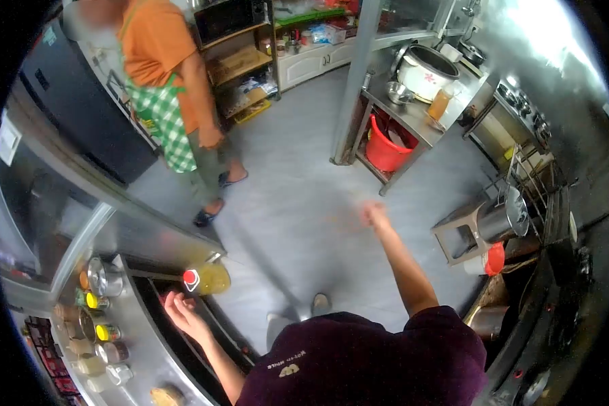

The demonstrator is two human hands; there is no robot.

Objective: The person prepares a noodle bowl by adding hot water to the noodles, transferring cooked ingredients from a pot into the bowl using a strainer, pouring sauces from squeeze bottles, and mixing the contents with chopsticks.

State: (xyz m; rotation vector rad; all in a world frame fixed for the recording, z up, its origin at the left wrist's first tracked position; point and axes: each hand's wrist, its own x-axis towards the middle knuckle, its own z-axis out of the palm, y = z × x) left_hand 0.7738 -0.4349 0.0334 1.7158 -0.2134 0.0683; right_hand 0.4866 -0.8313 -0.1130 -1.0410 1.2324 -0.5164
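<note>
Head view is looking straight down over the person's dark maroon shirt, and the left hand (183, 312) is reaching out with its fingers loosely spread and palm turned up, holding nothing. Just beyond its fingertips, a bottle of yellow liquid with a red cap (206, 278) is lying tilted at the edge of the steel table (145, 352), the cap pointing toward the hand; I cannot tell whether a fingertip is touching it.

Judging by its look, the bottle is a clear plastic one, largely full, so it is likely carrying a fair weight and sloshing when tipped. If the liquid is oil, the wall may be slick, and thin plastic would give under a squeeze. The surest hold seems to be around the body just behind the cap, or at the neck, where it is stiffer.

Further left of that hand, small spice jars (100, 317) with yellow lids and little metal pots are standing in a row on the table.

The right hand (373, 215) is stretched well away from the bottle, out over the grey floor (298, 203); it is blurred, so I cannot tell whether it is spread or closed, and nothing is showing in it.

Beyond it, another person in an orange shirt and green checked apron (162, 115) is standing by the shelves.
</note>
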